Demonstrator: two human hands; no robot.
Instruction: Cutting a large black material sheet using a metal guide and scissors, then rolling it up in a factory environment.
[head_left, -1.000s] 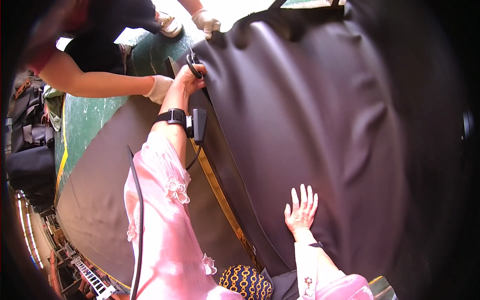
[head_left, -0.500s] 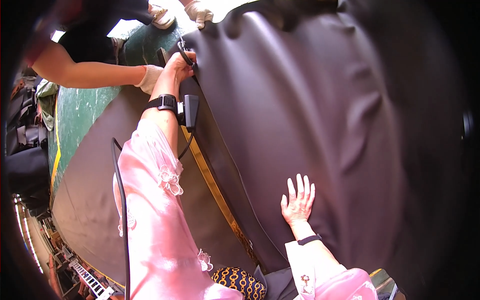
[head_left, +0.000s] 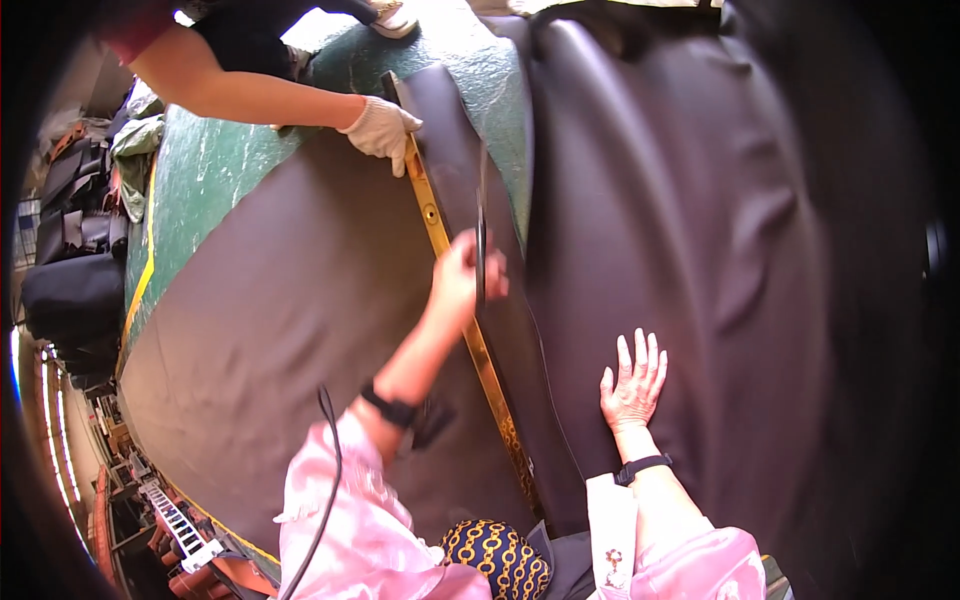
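My left hand (head_left: 467,272) is closed around a pair of scissors (head_left: 483,190), blurred by motion, with the blade pointing away from me. It is above a dark brown leather-like sheet (head_left: 270,290), beside a long gold-coloured bar (head_left: 490,378) lying on it. My right hand (head_left: 632,382) lies flat with fingers spread on the right-hand dark sheet (head_left: 600,250). A cut line runs between the two, and at the far end the edges part, showing green surface. A co-worker's gloved hand (head_left: 383,132) presses on the far end of the bar.
Under the sheets is a green tabletop (head_left: 230,190) with a yellow edge line. The right-hand sheet has raised folds. Stacked black pieces (head_left: 75,290) and a white ladder-like frame (head_left: 180,525) are at the left. A black cable (head_left: 325,480) hangs by my left sleeve.
My left hand has drawn back toward me with the scissors from the far end. The far edges of the sheets have separated. A second gloved hand at the far edge is gone from view.
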